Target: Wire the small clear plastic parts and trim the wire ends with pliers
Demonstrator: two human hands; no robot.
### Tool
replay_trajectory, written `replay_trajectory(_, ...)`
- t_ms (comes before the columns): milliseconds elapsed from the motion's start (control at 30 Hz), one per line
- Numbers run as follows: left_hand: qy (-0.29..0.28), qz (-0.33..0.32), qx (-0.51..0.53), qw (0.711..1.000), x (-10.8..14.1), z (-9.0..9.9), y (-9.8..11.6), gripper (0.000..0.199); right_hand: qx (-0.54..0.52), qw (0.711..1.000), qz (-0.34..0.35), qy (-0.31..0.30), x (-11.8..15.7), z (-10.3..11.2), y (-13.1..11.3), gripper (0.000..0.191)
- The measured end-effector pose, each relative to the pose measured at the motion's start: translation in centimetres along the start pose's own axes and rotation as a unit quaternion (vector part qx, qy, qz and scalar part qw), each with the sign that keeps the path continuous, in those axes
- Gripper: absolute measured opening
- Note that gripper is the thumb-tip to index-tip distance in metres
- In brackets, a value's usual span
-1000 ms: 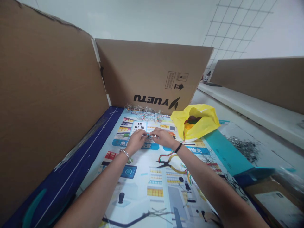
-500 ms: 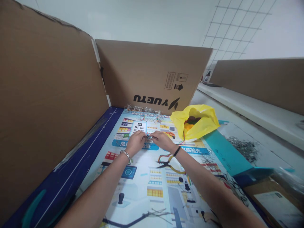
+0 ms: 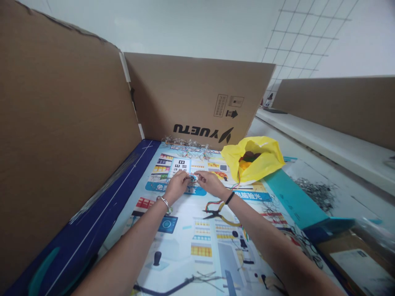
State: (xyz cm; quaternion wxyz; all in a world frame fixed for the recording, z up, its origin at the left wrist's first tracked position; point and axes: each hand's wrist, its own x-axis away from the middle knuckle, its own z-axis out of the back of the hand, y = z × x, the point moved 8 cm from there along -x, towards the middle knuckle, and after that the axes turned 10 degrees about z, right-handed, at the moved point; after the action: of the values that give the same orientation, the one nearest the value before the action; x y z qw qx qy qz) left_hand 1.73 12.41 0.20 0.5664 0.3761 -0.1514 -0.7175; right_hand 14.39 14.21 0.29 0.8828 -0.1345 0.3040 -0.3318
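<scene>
The person's left forearm [image 3: 132, 250] slants from the near edge toward the far right, and the right forearm [image 3: 268, 238] from the near right toward the far left. Both wrists look nearly straight. The left hand [image 3: 177, 187] and right hand [image 3: 212, 184] face each other near the middle, backs upward, fingers bent and pinched, with fingertips close together and a narrow gap between.

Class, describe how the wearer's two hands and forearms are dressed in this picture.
Both hands are bare of gloves, and no sleeve shows on either forearm. The left hand has a shiny silver-coloured bangle at its wrist; the right hand has a plain, narrow black band at its wrist.
</scene>
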Motion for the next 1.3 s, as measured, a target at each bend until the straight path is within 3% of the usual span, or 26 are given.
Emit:
replay_trajectory(200, 0.002, 0.024, 0.010, 1.000, -0.1, -0.3, -0.6, 0.009, -0.004, 0.999, -0.015, 0.028, -0.1, 0.1, 0.0, 0.023)
replay_trajectory(600, 0.012, 0.086, -0.029, 0.996, 0.2, -0.6, -1.2, 0.012, -0.020, 0.991, -0.092, 0.097, 0.2, 0.0, 0.6, 0.019)
replay_trajectory(1300, -0.012, 0.078, -0.041, 0.996, 0.3, -0.6, -0.8, 0.009, -0.053, 0.991, -0.068, 0.102, 0.7, 0.1, -0.1, 0.023)
